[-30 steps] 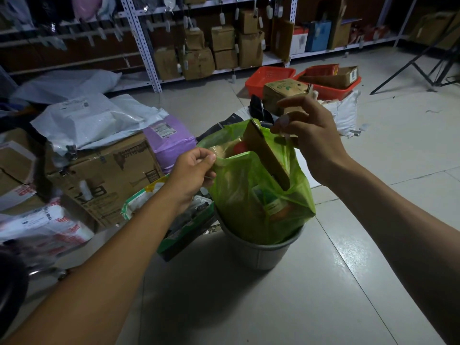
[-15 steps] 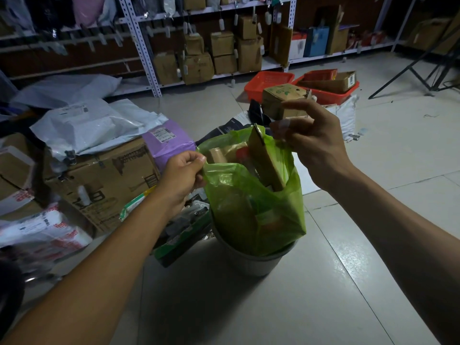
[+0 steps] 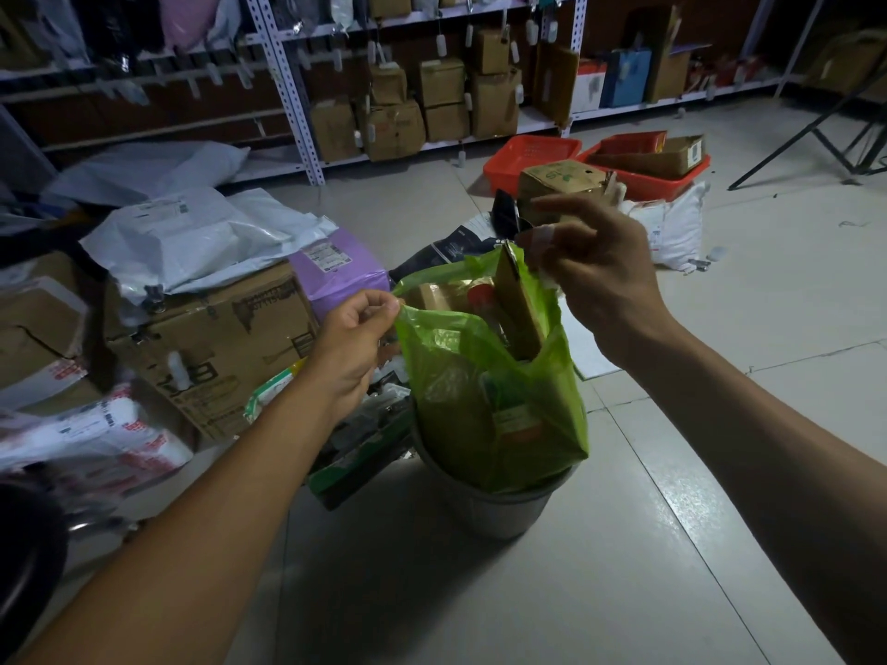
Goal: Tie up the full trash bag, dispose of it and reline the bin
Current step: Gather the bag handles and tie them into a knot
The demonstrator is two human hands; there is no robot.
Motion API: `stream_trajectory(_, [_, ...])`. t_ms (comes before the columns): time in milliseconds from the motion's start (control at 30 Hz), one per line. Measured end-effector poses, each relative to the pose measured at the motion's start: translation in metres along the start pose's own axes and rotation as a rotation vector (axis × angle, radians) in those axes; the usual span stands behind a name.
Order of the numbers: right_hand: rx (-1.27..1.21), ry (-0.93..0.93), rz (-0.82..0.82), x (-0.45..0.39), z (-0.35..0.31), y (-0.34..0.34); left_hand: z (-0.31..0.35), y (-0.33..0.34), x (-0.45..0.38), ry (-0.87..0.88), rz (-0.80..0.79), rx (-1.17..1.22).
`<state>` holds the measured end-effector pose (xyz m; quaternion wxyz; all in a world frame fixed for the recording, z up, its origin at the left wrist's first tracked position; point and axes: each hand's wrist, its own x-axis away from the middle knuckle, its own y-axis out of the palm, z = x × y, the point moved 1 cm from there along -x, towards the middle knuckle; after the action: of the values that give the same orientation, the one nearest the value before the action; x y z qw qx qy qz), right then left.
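Note:
A translucent green trash bag (image 3: 485,405) full of cardboard and packaging stands half lifted out of a grey round bin (image 3: 489,501) on the tiled floor. A tall cardboard piece (image 3: 521,309) sticks up from the bag's mouth. My left hand (image 3: 353,340) pinches the bag's left rim. My right hand (image 3: 593,276) pinches the right rim near the top of the cardboard. The bag's mouth is stretched open between the two hands.
Cardboard boxes (image 3: 216,348), grey and purple mailers (image 3: 336,266) and loose packaging crowd the floor left of the bin. Red baskets (image 3: 533,160) and a white sack (image 3: 672,228) lie behind it. Metal shelving (image 3: 432,88) lines the back wall. A tripod leg (image 3: 806,132) stands far right.
Both hands have drawn the bag's rim slightly higher and wider, raising the bag a little out of the bin. The view has shifted a little.

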<state>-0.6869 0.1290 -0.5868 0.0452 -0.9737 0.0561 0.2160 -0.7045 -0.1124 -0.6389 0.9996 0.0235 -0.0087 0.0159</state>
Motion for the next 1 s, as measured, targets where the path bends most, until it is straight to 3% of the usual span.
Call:
stream_trajectory(167, [0.255,0.107,-0.099,0.007,0.017,0.008,0.000,0.000,0.003,-0.007,-0.010,0.043])
stream_trajectory(300, [0.482,-0.005,-0.155,0.010,0.016,0.018,0.001,-0.003,0.006,0.024,-0.063,-0.044])
stream_trajectory(433, [0.625,-0.097,-0.344,0.013,0.014,0.041,0.004,-0.001,0.009,0.050,-0.127,-0.123])
stream_trajectory(733, [0.771,-0.035,-0.499,0.012,0.023,0.033,0.009,-0.009,0.012,0.069,-0.138,-0.124])
stream_trajectory(900, [0.778,0.050,-0.607,0.007,0.025,0.018,0.007,-0.024,0.008,0.003,-0.041,-0.008])
stream_trajectory(1000, [0.690,0.081,-0.572,0.004,0.025,0.016,0.004,-0.027,0.005,-0.026,0.025,0.021])
